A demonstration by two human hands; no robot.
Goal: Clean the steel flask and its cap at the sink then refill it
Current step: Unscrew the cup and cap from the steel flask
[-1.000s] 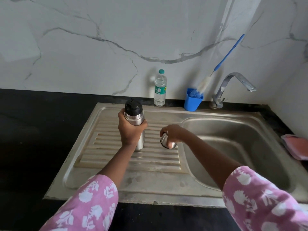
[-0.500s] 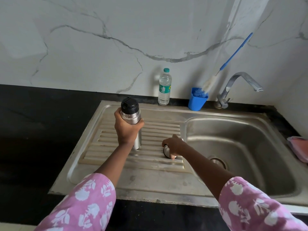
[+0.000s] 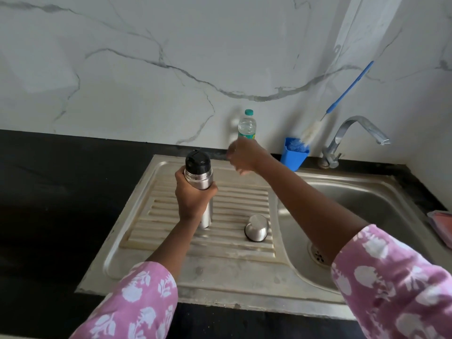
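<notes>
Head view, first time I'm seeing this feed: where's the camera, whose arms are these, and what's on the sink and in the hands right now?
There is no machine here: a person works with bare hands, and the single camera sits on their head, looking forward and down. The left hand grips the steel flask, which stands upright on the ribbed drainboard with its black stopper on. The steel cap stands mouth-down on the drainboard, apart from the flask, with no hand on it. The right hand is blurred, raised near the plastic water bottle at the wall, and seems to hold nothing. Further right are a blue holder with a bottle brush, the tap and the sink basin.
</notes>
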